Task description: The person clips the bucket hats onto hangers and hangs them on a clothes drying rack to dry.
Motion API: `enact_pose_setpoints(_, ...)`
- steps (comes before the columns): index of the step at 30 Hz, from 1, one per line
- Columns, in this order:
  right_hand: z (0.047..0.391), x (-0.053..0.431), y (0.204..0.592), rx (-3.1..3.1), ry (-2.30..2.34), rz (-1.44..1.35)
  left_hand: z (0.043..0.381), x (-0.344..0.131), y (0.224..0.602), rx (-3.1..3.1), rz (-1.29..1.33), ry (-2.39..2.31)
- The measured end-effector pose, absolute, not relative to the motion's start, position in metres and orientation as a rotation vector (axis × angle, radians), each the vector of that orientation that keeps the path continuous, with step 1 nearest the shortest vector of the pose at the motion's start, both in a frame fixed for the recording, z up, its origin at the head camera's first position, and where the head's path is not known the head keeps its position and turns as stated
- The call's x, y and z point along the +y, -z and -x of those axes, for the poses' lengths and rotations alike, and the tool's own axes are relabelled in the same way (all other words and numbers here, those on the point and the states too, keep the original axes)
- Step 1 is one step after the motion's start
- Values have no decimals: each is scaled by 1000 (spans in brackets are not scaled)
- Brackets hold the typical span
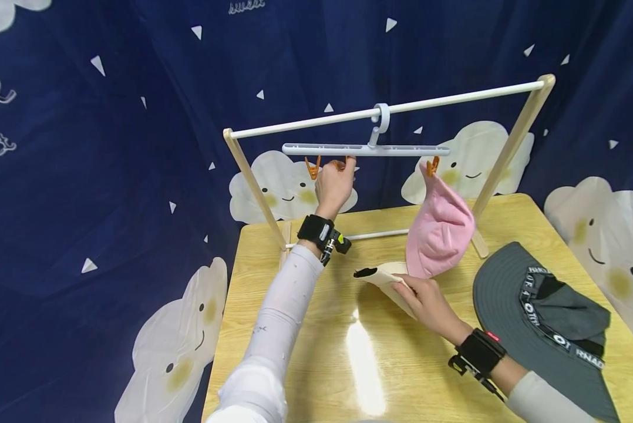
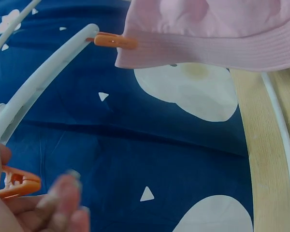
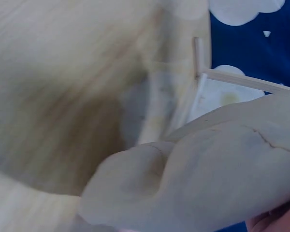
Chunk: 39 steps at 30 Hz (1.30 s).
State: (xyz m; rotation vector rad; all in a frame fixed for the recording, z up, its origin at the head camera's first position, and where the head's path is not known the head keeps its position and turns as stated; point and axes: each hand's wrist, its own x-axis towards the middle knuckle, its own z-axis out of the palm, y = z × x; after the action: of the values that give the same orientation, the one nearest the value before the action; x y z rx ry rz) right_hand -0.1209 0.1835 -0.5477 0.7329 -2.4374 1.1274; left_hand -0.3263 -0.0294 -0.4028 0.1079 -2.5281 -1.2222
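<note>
My left hand (image 1: 335,182) is raised to the pale blue hanger bar (image 1: 366,150) and holds an orange clip (image 2: 20,183) between thumb and fingers. Another orange clip (image 1: 313,168) dangles just left of that hand. In my right hand (image 1: 427,302) is a cream fabric hat (image 1: 396,285), pinched by its edge above the table; its folds fill the lower part of the right wrist view. A pink bucket hat (image 1: 440,229) hangs by its brim from an orange clip (image 1: 433,167) at the hanger's right end, just behind the cream hat in the head view.
The hanger hooks over the white rod (image 1: 306,120) of a wooden-legged rack (image 1: 514,144) standing on the table (image 1: 258,317). A dark grey wide-brimmed hat (image 1: 507,305) with a lettered band lies at the right. Behind hangs a navy curtain (image 1: 137,176) with clouds.
</note>
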Motion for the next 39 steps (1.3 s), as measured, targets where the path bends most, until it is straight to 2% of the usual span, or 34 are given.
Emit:
enact_pose_setpoints(20, 179, 162, 484, -2589, -938, -437, 327, -28, 387, -2823, -25, 1047)
enact_pose_setpoints(33, 210, 155, 474, -2729, -814, -384, 321, -21, 380, -2970, 163, 907)
enact_pose_setpoints(39, 224, 155, 471, -2743, -777, -385, 323, -17, 380, -2953, 156, 860)
